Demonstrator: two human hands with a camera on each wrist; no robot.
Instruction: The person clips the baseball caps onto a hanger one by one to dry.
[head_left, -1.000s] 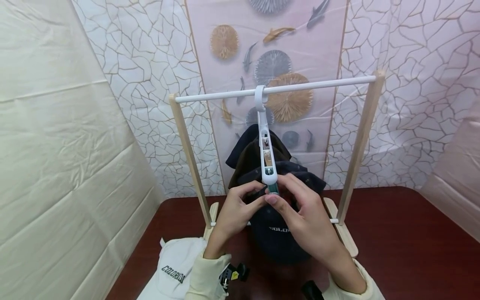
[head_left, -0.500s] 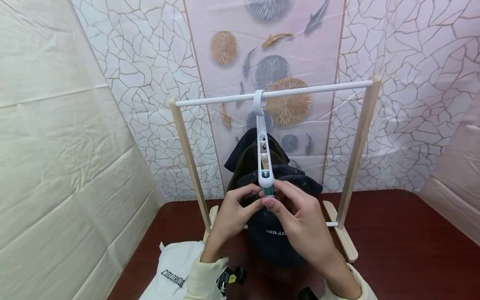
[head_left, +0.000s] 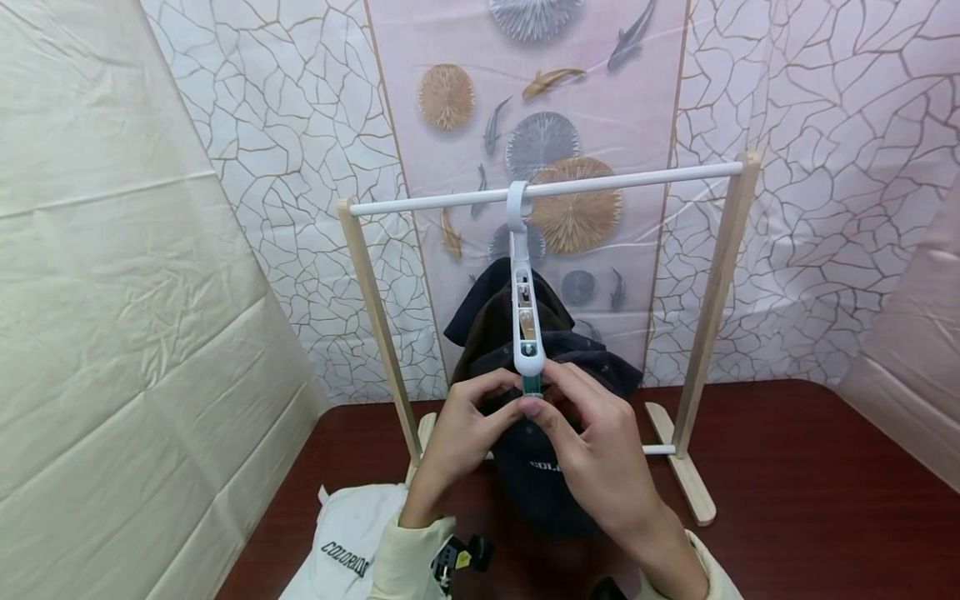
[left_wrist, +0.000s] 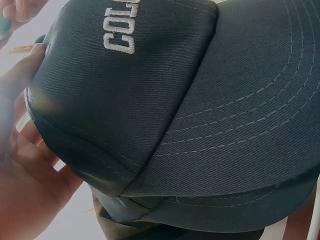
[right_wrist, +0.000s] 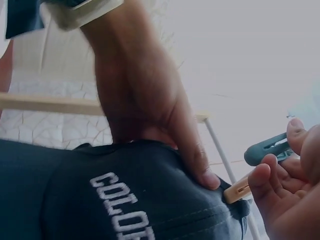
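A white hanger point(head_left: 524, 300) hooks over the rack's bar and carries clips in a row. Its lowest clip is green point(head_left: 532, 384); my right hand point(head_left: 600, 454) pinches it between thumb and fingers. In the right wrist view this green clip point(right_wrist: 265, 151) is near a tan clip point(right_wrist: 240, 191) that meets the cap's edge. My left hand point(head_left: 461, 423) grips a navy baseball cap point(left_wrist: 95, 95) by its crown, thumb on the front beside the pale lettering. The cap's brim points down toward me. Behind it hang more dark caps point(head_left: 483, 321), one brownish, partly hidden.
The rack has wooden posts point(head_left: 378, 333) and a white top bar point(head_left: 637, 178); it stands on a dark red table point(head_left: 795, 467). A white cap point(head_left: 352, 533) with dark lettering lies at front left. Patterned cloth point(head_left: 300, 250) hangs behind.
Both hands and the hanger's lower end have shifted slightly left. The scene sits a little lower in the head view. Both hands keep their hold.
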